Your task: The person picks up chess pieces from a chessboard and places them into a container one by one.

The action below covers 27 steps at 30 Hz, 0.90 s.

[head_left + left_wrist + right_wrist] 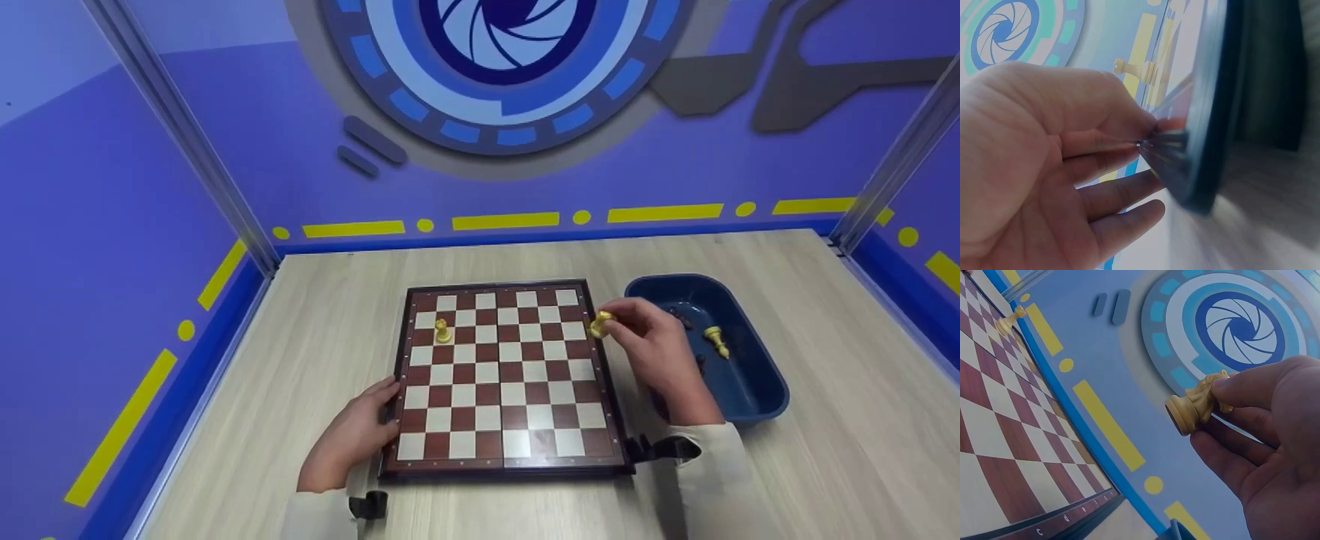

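My right hand (pixel 660 349) pinches a yellow chess knight (pixel 1196 405) between thumb and fingers, just off the chessboard's right edge. In the right wrist view the knight is tilted, its base pointing to the lower left. The brown and white chessboard (pixel 487 394) lies flat on the table. A yellow rook (pixel 442 331) stands upright on it, toward the far left. My left hand (pixel 356 427) rests at the board's left side, thumb and fingertips touching the dark edge (pixel 1213 124), with the other fingers extended.
A dark blue bin (pixel 757 401) stands right of the board, beside my right hand. Inside lie a yellow chess piece (pixel 716 342) and several dark pieces (pixel 682 318). The wooden table (pixel 315 307) is bounded by blue wall panels (pixel 247 150).
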{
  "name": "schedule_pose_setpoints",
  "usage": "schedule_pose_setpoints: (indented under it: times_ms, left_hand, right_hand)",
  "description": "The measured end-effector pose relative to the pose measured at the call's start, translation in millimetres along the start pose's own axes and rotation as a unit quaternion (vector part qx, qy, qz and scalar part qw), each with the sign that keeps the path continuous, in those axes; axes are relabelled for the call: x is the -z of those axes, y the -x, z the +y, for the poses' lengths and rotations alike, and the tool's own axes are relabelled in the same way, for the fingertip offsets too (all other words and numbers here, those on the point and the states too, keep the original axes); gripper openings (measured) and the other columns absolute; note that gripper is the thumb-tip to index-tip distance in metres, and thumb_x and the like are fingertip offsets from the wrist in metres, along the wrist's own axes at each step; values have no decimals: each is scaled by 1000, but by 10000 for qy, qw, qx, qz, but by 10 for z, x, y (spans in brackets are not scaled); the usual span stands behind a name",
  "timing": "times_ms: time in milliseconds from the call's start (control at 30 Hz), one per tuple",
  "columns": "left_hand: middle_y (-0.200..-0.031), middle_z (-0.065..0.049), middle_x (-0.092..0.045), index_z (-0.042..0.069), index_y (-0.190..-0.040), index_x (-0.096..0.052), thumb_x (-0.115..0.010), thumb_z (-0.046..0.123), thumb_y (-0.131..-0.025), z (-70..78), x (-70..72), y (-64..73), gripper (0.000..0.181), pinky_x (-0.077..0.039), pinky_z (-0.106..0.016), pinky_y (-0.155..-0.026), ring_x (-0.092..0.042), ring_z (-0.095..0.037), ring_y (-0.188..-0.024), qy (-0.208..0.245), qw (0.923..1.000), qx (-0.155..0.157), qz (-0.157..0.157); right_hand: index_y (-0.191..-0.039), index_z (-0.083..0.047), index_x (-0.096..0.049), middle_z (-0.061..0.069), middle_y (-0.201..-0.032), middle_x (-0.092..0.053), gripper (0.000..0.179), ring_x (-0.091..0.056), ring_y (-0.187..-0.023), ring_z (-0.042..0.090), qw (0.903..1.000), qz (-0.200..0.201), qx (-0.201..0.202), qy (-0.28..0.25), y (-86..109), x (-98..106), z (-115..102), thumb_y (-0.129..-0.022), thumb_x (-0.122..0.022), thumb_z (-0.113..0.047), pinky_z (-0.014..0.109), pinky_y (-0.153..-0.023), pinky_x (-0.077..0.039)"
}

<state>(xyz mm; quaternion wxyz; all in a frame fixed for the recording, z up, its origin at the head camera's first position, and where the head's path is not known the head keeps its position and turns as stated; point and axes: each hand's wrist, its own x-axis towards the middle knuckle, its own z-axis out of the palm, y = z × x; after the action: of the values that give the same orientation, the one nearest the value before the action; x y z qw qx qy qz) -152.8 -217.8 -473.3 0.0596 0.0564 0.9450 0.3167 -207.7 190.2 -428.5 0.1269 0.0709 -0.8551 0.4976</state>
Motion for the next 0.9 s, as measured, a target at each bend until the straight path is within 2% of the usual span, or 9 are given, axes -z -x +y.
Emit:
schedule_pose_setpoints:
  times_ms: [233, 433, 667, 900]
  left_hand:
    - [-150, -17, -42, -6, -139, -48, -62, 8, -82, -7, -4, 4, 60, -36, -49, -111, -39, -38, -138, -17, 10000, -65, 20]
    - [-150, -17, -42, -5, -139, -48, -62, 9, -83, 9, 6, 6, 59, -36, -50, -111, -39, -38, -138, -38, 10000, -51, 22]
    - [-150, -18, -42, -5, -139, -48, -61, 8, -83, 19, 9, 5, 59, -36, -49, -111, -39, -38, -138, -66, 10000, -14, 5]
    - [-150, -18, -41, -4, -139, -48, -64, 10, -84, 17, 2, 10, 59, -35, -49, -112, -38, -38, -139, 0, 10000, 24, 16]
  right_hand:
    - [-111, -15, -68, 3, -104, -69, 20, -63, -89, 11, 9999, 169, -25, 21, -11, 105, 56, -94, -64, -26, 15, -74, -51]
    - [-112, -13, -67, 5, -106, -69, 23, -63, -90, 3, 9995, 298, -63, 22, -13, 222, 96, -93, -66, -25, 12, -74, -50]
    - [-112, -14, -66, 7, -107, -69, 26, -63, -85, 6, 9985, 314, -445, 57, -5, 342, 156, -92, -66, -30, 24, -60, -53]
    - [-114, -13, -66, 7, -109, -68, 25, -63, -90, 4, 9979, 337, -485, 277, 5, 418, 237, -94, -63, -28, 17, -69, -54]
